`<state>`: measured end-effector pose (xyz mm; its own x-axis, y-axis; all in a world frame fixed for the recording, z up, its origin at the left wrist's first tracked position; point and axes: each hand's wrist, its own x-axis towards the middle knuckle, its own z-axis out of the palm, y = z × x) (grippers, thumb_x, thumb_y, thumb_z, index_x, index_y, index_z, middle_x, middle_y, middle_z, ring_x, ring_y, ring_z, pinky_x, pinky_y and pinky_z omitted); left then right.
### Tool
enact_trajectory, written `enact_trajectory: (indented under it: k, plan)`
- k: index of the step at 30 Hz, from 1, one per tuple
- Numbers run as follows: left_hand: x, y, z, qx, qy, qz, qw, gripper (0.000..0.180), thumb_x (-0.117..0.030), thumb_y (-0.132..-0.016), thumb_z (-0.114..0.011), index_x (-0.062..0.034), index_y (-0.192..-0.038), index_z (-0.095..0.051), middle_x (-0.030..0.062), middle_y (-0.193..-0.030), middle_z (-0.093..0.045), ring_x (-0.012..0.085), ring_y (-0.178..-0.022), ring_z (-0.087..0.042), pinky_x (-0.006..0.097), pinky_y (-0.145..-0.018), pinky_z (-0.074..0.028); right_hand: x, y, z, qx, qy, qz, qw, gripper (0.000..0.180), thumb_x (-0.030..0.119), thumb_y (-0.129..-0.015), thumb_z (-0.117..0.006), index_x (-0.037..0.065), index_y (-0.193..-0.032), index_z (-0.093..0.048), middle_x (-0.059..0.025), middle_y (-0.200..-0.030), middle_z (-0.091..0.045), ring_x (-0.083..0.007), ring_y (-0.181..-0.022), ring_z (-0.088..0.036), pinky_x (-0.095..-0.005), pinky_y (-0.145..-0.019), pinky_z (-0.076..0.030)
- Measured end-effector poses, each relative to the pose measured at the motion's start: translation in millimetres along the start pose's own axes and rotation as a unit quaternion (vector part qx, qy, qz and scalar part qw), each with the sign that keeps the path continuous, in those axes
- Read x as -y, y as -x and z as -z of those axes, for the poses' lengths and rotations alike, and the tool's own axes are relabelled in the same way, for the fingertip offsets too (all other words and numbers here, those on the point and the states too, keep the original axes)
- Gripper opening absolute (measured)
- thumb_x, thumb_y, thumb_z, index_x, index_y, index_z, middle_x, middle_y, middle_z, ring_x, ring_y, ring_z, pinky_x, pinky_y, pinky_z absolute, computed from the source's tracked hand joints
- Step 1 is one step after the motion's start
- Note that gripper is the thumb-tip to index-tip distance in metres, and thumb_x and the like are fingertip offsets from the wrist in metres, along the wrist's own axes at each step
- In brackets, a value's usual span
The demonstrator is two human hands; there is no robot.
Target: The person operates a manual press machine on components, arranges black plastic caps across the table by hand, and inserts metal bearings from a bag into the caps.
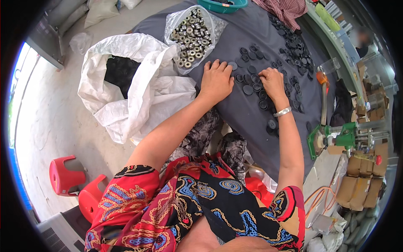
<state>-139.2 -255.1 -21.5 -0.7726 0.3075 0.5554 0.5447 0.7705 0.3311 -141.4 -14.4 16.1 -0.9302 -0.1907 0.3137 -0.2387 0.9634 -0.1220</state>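
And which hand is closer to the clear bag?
The left one. The left hand is just off the lower right side of the clear bag; the right hand is farther right, at the black caps.

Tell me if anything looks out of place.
Possibly the crumpled translucent plastic on the pale floor, lying loose like litter. The small round black pieces spread over the dark grey cloth by the right hand seem laid out, not spilled.

Right fingers (263, 74) at black discs (248, 90) on grey cloth (247, 134), left fingers (216, 65) nearby
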Motion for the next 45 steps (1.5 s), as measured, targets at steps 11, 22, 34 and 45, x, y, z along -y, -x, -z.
enact_trajectory:
  k: [11,22,34,45]
  plan:
    - [-3.1,-1.0,2.9,0.006,0.009,-0.001,1.0,0.038,-0.025,-0.085,-0.062,-0.0062,-0.118,-0.063,0.0136,-0.125,-0.062,0.0347,-0.123,-0.051,0.051,-0.107,-0.033,0.7,4.1,-6.0,-0.054,0.108,0.069,0.99,0.006,0.014,-0.081,-0.064,0.008,-0.08,-0.065,-0.0075,-0.083,-0.064,-0.0267,-0.09,-0.06,-0.0446,-0.085,-0.041]
    - [0.5,0.5,1.4,0.005,0.0,0.0,1.0,0.038,-0.024,-0.085,-0.062,-0.0057,-0.118,-0.062,0.0143,-0.125,-0.062,0.0352,-0.123,-0.051,0.051,-0.106,-0.033,108.8,98.6,56.6,0.045,-0.201,0.168,0.964,0.009,0.004,-0.072,-0.065,0.006,-0.08,-0.062,-0.0097,-0.08,-0.062,-0.0294,-0.079,-0.061,-0.0399,-0.074,-0.046]
    - [-2.3,-0.5,2.4,-0.006,0.024,-0.001,1.0,0.039,-0.023,-0.083,-0.064,-0.0052,-0.117,-0.061,0.0149,-0.125,-0.061,0.0356,-0.123,-0.051,0.052,-0.106,-0.033,-16.6,-52.7,6.5,-0.071,-0.105,-0.048,0.991,0.029,0.014,-0.082,-0.066,0.003,-0.109,-0.067,-0.0186,-0.102,-0.066,-0.0366,-0.094,-0.063,-0.0423,-0.082,-0.05]
    - [2.0,0.9,4.1,0.009,0.033,0.021,0.999,0.04,-0.022,-0.082,-0.066,-0.0053,-0.118,-0.06,0.0144,-0.126,-0.059,0.0348,-0.125,-0.049,0.053,-0.107,-0.032,-46.8,-97.7,-26.8,0.025,-0.115,-0.056,0.991,0.03,0.018,-0.082,-0.068,-0.001,-0.105,-0.068,-0.0185,-0.093,-0.07,-0.0317,-0.089,-0.068,-0.0388,-0.079,-0.052]
